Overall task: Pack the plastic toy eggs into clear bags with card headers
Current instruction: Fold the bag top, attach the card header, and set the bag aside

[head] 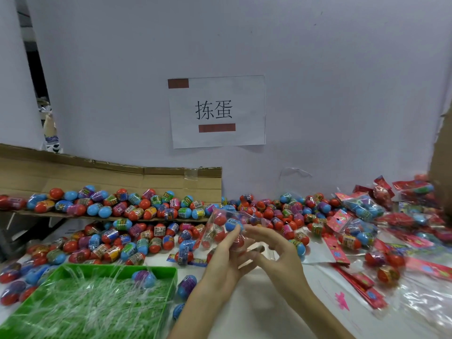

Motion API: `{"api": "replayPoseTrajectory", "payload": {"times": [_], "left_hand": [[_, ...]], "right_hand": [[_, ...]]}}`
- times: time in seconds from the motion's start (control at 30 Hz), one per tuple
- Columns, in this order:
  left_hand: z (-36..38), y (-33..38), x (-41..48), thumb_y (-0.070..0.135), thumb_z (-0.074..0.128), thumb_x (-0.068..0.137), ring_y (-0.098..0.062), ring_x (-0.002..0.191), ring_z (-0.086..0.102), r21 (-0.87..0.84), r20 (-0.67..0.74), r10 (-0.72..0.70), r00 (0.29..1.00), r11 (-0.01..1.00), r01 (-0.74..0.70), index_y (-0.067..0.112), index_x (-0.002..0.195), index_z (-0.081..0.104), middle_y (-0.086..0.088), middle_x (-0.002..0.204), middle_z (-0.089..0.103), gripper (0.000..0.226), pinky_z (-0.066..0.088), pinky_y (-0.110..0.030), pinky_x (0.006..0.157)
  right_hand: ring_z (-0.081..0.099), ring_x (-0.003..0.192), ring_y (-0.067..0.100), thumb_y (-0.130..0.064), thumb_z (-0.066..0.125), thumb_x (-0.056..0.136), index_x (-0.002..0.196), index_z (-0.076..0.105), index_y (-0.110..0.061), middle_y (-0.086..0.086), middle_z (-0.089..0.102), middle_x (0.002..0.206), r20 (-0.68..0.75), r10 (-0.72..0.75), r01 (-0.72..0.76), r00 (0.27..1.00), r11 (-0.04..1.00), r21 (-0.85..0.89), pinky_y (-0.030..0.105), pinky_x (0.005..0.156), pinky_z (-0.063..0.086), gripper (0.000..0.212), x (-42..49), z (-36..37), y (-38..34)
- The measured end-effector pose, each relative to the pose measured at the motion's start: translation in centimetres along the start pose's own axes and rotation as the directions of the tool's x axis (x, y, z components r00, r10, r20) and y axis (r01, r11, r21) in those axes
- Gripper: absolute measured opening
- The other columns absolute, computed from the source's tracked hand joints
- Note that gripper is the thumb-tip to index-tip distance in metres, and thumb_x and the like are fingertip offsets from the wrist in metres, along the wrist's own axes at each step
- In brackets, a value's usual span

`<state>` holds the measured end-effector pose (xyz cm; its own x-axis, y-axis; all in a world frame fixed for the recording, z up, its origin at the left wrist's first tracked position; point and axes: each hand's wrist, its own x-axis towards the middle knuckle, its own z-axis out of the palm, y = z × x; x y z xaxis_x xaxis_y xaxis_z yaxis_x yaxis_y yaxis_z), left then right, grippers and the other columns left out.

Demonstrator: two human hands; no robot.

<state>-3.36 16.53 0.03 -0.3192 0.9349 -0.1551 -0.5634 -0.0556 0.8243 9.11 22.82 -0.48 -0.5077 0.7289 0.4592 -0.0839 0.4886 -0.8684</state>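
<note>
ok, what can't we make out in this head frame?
All head view.
Left hand, right hand: grip on the bag, motion blur.
Clear bag: egg count, hands and glare cover it.
Green tray: contents under shredded film; cut off by bottom edge.
Packed bags far right: blurred, cut by frame edge.
Loose eggs: labels too small.

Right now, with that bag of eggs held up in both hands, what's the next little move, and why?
Probably gather the mouth of the clear bag shut. It already holds several eggs, the left hand supports it, the right hand is at its near end, and red card headers lie just right of it.
</note>
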Motion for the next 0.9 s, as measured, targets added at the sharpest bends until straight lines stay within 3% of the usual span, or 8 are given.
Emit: {"api": "replayPoseTrajectory", "payload": {"times": [0.13, 0.23, 0.33, 0.4, 0.57, 0.67, 0.77, 0.9], "left_hand": [[-0.1, -0.2, 0.3, 0.056, 0.068, 0.083, -0.019, 0.104, 0.075, 0.037, -0.074, 0.035, 0.997, 0.999, -0.032, 0.029, 0.100, 0.084, -0.005, 0.116, 0.077, 0.036, 0.053, -0.038, 0.089], [-0.2, -0.7, 0.5, 0.056, 0.073, 0.080, -0.018, 0.088, 0.068, 0.061, -0.113, 0.039, 0.993, 0.998, -0.033, 0.021, 0.089, 0.084, -0.004, 0.091, 0.073, 0.038, 0.052, -0.036, 0.079], [0.0, -0.8, 0.4, 0.053, 0.073, 0.083, -0.016, 0.081, 0.060, 0.080, -0.103, 0.035, 0.994, 0.996, -0.026, 0.019, 0.092, 0.082, -0.002, 0.078, 0.065, 0.037, 0.051, -0.034, 0.075], [0.1, -0.7, 0.4, 0.050, 0.076, 0.079, -0.014, 0.081, 0.060, 0.085, -0.084, 0.044, 0.996, 0.996, -0.037, 0.018, 0.104, 0.082, -0.003, 0.084, 0.067, 0.041, 0.052, -0.032, 0.074], [0.2, -1.0, 0.1, 0.045, 0.079, 0.076, -0.019, 0.100, 0.069, 0.168, -0.074, 0.078, 0.994, 0.984, -0.064, 0.017, 0.118, 0.077, -0.007, 0.112, 0.076, 0.050, 0.055, -0.032, 0.080], [0.3, -1.1, 0.2, 0.043, 0.080, 0.076, -0.021, 0.106, 0.072, 0.160, -0.051, 0.096, 0.994, 0.983, -0.087, 0.017, 0.115, 0.078, -0.007, 0.114, 0.077, 0.047, 0.057, -0.034, 0.083], [0.3, -0.9, 0.4, 0.044, 0.082, 0.072, -0.023, 0.101, 0.071, 0.090, -0.112, 0.117, 0.987, 0.990, -0.107, 0.019, 0.111, 0.078, -0.008, 0.105, 0.077, 0.047, 0.058, -0.038, 0.085], [-0.3, 0.0, 0.8, 0.051, 0.068, 0.081, -0.022, 0.105, 0.073, 0.011, -0.152, 0.106, 0.983, 0.994, -0.105, 0.025, 0.120, 0.069, -0.004, 0.115, 0.078, 0.047, 0.057, -0.037, 0.082]], "right_hand": [[0.068, 0.111, 0.006, -0.003, 0.080, 0.083, 0.117, 0.073, -0.032, -0.011, 0.077, 0.109, -0.018, 0.111, -0.107, 0.994, 0.984, 0.144, 0.047, 0.109, 0.044, 0.044, 0.2, -0.5, -0.9], [0.070, 0.107, 0.009, -0.008, 0.080, 0.084, 0.113, 0.073, -0.029, -0.007, 0.078, 0.103, -0.033, 0.148, -0.141, 0.988, 0.976, 0.169, 0.058, 0.111, 0.041, 0.036, 0.3, -0.5, -1.3], [0.069, 0.100, 0.009, -0.013, 0.083, 0.081, 0.109, 0.072, -0.031, -0.011, 0.077, 0.097, -0.090, 0.187, -0.176, 0.978, 0.977, 0.117, 0.055, 0.107, 0.045, 0.035, 0.4, -0.4, -1.3], [0.069, 0.097, 0.010, -0.015, 0.085, 0.080, 0.111, 0.069, -0.032, -0.011, 0.077, 0.095, -0.114, 0.194, -0.183, 0.974, 0.978, 0.101, 0.051, 0.102, 0.049, 0.038, 0.4, -0.4, -1.2], [0.070, 0.096, 0.005, -0.012, 0.083, 0.082, 0.109, 0.064, -0.032, -0.019, 0.074, 0.095, -0.167, 0.036, -0.045, 0.985, 0.998, -0.052, 0.013, 0.085, 0.051, 0.038, 0.3, -0.3, -0.7], [0.070, 0.095, 0.008, -0.009, 0.080, 0.085, 0.104, 0.066, -0.026, -0.018, 0.072, 0.095, -0.244, -0.011, -0.003, 0.970, 0.998, -0.059, 0.018, 0.086, 0.054, 0.029, 0.4, -0.5, -0.7], [0.069, 0.091, 0.009, 0.002, 0.074, 0.087, 0.101, 0.066, -0.024, -0.013, 0.071, 0.090, -0.347, -0.020, 0.005, 0.938, 0.999, -0.043, 0.027, 0.089, 0.055, 0.031, 0.8, -1.4, -0.8], [0.068, 0.092, 0.013, 0.011, 0.067, 0.088, 0.101, 0.064, -0.020, -0.003, 0.069, 0.092, -0.449, -0.049, 0.047, 0.892, 0.999, -0.015, 0.028, 0.089, 0.057, 0.033, 1.5, -3.3, -1.2]]}}
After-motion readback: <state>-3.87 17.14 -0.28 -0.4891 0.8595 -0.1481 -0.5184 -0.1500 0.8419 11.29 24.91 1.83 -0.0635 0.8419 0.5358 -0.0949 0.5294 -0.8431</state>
